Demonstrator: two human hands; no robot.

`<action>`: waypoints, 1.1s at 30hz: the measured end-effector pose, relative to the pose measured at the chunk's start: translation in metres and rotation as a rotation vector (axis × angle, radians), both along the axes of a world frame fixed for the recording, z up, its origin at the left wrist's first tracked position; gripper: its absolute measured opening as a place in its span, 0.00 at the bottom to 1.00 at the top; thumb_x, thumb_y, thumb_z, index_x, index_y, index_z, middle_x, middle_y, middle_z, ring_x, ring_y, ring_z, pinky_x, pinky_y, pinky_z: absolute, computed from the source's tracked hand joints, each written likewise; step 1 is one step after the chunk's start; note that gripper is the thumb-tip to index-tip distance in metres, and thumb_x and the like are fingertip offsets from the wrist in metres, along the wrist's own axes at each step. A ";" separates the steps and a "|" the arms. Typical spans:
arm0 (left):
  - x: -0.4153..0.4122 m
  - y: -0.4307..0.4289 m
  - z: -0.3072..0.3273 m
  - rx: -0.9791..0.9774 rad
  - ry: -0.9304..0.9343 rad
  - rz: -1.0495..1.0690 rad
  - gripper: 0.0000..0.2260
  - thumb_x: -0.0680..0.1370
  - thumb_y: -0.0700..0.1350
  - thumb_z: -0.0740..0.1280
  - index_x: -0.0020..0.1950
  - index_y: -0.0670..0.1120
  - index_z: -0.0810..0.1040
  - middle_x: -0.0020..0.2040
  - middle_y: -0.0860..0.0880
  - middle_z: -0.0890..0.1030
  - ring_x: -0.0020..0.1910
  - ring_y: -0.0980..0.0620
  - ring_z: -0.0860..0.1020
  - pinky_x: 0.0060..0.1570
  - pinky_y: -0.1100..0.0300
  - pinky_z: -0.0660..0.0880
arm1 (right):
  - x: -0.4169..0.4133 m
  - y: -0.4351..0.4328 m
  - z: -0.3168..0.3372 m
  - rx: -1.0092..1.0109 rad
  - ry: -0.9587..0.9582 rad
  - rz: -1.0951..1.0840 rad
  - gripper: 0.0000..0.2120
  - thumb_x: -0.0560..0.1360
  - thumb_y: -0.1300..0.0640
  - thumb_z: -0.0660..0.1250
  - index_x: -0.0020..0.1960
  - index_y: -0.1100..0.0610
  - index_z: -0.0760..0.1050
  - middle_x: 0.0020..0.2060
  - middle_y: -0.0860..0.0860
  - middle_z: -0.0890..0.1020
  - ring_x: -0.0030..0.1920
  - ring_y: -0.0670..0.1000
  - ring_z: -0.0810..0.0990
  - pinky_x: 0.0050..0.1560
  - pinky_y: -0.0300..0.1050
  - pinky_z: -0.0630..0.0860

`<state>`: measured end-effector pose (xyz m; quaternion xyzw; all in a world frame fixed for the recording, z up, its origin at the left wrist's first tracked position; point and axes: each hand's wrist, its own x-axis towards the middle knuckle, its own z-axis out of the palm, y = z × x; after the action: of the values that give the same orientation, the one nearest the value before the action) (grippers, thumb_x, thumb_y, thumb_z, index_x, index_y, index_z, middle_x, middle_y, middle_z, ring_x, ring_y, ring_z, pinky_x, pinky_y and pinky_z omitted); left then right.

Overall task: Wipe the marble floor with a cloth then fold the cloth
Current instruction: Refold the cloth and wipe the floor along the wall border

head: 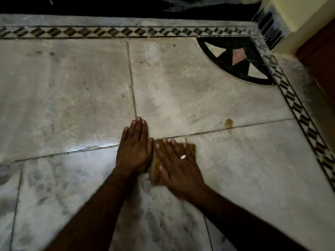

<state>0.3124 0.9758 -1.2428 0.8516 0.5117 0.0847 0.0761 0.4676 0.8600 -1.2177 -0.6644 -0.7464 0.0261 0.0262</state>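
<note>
Yellow-brown cloth lies flat on marble floor, mostly under right hand: fingers spread, palm down, ring on one finger. Left hand flat, fingers together, just left of the cloth, touching its edge. Small yellowish stain far right. Patterned border right and far; open floor left.

Yellow-brown cloth folded small, flat on pale, stained marble floor, mostly covered.
</note>
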 end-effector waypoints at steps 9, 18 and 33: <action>0.001 -0.002 0.000 -0.023 0.013 0.041 0.29 0.83 0.53 0.51 0.81 0.39 0.59 0.81 0.39 0.60 0.80 0.42 0.60 0.78 0.44 0.50 | 0.117 0.029 -0.006 -0.012 -0.023 -0.392 0.29 0.85 0.47 0.46 0.83 0.56 0.55 0.82 0.56 0.60 0.81 0.58 0.59 0.80 0.61 0.53; 0.009 -0.002 -0.001 -0.021 0.036 0.105 0.31 0.83 0.55 0.48 0.81 0.38 0.55 0.82 0.39 0.57 0.81 0.42 0.56 0.79 0.45 0.48 | 0.098 -0.143 -0.011 -0.033 -0.166 -0.659 0.29 0.84 0.51 0.48 0.80 0.65 0.58 0.79 0.64 0.63 0.76 0.67 0.67 0.73 0.68 0.63; 0.085 0.032 -0.001 0.063 0.029 -0.159 0.29 0.85 0.54 0.49 0.80 0.36 0.57 0.80 0.35 0.59 0.80 0.38 0.59 0.78 0.42 0.54 | 0.100 0.043 -0.004 0.033 0.019 -0.308 0.30 0.82 0.46 0.51 0.82 0.55 0.59 0.80 0.55 0.64 0.80 0.58 0.62 0.79 0.62 0.57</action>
<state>0.3970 1.0077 -1.2435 0.8925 0.4408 0.0820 0.0485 0.5679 0.9031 -1.2212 -0.7703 -0.6357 0.0157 0.0478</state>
